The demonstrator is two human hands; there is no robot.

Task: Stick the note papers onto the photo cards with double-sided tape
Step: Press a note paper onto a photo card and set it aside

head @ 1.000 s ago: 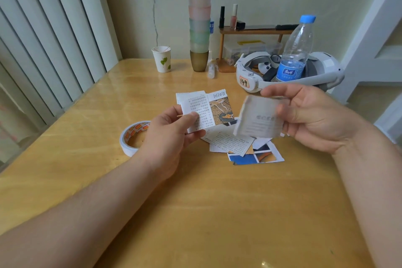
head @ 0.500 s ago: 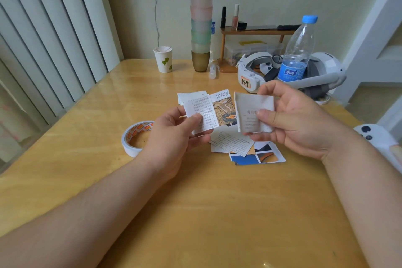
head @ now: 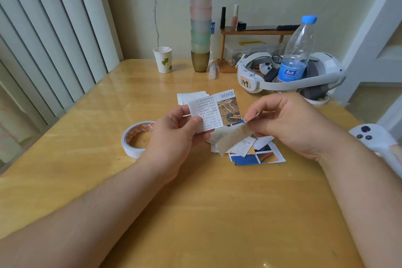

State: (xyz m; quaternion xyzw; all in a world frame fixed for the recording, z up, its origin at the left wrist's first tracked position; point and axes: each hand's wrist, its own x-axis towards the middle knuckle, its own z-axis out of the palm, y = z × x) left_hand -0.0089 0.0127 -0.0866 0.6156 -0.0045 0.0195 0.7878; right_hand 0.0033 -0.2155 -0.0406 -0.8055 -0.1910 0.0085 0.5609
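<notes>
Now card (head: 226, 111), tiger print with text note stuck on, pinched in left hand (head: 176, 135); right hand (head: 291, 124) pinches brownish strip (head: 233, 139) just beside it.

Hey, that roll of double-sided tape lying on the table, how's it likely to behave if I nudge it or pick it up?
The tape roll lies flat on its side on the table, so a nudge would probably slide it, not roll it. It is a thin ring with a wide hollow core, so it likely feels light. Stood on edge, it could roll away.
</notes>
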